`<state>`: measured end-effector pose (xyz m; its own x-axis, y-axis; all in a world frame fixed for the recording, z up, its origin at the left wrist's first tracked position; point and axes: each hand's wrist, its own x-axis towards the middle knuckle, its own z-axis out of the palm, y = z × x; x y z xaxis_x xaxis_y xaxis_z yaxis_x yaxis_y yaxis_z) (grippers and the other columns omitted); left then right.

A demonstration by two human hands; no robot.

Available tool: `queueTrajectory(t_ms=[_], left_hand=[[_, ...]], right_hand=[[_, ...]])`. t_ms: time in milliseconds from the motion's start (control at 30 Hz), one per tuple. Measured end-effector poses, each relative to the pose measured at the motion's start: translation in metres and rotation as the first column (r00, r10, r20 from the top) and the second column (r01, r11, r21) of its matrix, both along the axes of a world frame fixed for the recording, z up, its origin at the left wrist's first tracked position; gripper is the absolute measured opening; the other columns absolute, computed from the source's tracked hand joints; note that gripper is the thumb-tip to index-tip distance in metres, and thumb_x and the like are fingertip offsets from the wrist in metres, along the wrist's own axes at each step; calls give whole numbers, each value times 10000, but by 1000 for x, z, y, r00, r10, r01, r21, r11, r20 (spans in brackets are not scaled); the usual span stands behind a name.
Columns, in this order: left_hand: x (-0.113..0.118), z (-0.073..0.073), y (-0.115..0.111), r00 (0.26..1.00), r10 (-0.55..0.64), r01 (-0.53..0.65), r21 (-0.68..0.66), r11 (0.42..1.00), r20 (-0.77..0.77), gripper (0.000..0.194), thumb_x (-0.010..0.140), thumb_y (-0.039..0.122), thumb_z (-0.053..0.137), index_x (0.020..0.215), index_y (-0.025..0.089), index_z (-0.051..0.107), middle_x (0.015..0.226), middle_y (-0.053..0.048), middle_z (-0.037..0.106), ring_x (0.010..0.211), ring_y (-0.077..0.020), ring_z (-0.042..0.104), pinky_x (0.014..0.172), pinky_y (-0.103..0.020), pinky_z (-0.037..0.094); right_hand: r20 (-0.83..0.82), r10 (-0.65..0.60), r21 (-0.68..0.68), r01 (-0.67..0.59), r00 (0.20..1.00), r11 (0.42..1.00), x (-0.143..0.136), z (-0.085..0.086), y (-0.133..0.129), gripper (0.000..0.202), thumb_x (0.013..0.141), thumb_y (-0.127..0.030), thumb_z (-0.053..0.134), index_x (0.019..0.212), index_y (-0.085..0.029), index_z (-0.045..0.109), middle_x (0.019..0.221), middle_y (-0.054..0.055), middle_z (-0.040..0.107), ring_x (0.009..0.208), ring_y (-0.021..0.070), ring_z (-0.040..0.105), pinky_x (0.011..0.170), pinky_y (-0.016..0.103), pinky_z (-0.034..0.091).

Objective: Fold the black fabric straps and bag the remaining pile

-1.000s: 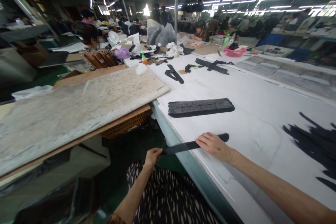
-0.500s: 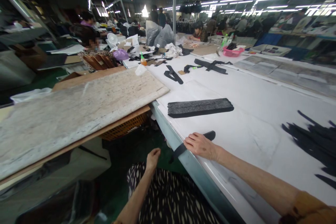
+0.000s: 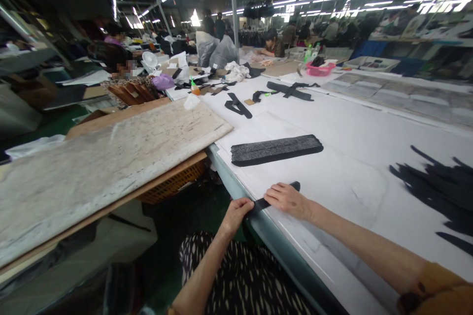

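Observation:
A black fabric strip [image 3: 262, 203] lies across the near edge of the white table [image 3: 354, 157]. My left hand [image 3: 236, 212] pinches it right at that edge, thumb and fingers closed. Just to the right, my right hand [image 3: 286, 199] grips the same strip against the tabletop with its fingers together; the strip's far end pokes out beyond the knuckles. Behind my hands sits a neat stack of black strips [image 3: 277, 150], its folded layers facing up. Loose black strips [image 3: 432, 189] are fanned out at the right.
A worn pale board [image 3: 121, 157] adjoins the table on the left, above a yellow crate [image 3: 173, 184]. Toward the back are more black pieces [image 3: 290, 90], an orange-filled bottle [image 3: 194, 87] and a pink basket [image 3: 320, 69]. A person [image 3: 125, 83] sits beyond the board.
My left hand has come up and right from below the table edge and taken hold of the strip. My right hand stays on it. The view has turned slightly right.

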<state>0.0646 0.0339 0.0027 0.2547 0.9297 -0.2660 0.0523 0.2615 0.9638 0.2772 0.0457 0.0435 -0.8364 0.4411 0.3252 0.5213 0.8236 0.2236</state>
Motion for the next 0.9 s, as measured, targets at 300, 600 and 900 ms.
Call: queueTrajectory(t_ms=[300, 600, 900], left_hand=[[0, -6, 4, 1000, 23, -23, -38, 999, 16, 309, 559, 455, 686, 510, 156, 619, 499, 25, 488, 543, -109, 391, 564, -251, 309], [-59, -32, -16, 992, 90, -100, -123, 987, -83, 357, 557, 496, 698, 543, 149, 618, 490, 23, 505, 514, -112, 420, 529, -240, 313], [-75, -17, -25, 992, 60, -71, -99, 993, -112, 310, 643, 446, 658, 569, 149, 607, 509, 29, 508, 522, -103, 411, 533, -231, 295]], right_hand=[[-121, -92, -40, 87, 988, 995, 46, 3, -3, 227, 915, -66, 364, 927, -123, 584, 854, 65, 596, 792, 160, 492, 674, 285, 371], [36, 25, 20, -25, 999, 999, -25, -2, 6, 201, 909, -81, 400, 831, -150, 572, 782, 32, 553, 729, 151, 452, 629, 296, 318], [77, 45, 77, -51, 996, 996, -6, 3, 6, 215, 905, -49, 385, 879, -116, 588, 809, 42, 566, 735, 146, 463, 653, 296, 346]])
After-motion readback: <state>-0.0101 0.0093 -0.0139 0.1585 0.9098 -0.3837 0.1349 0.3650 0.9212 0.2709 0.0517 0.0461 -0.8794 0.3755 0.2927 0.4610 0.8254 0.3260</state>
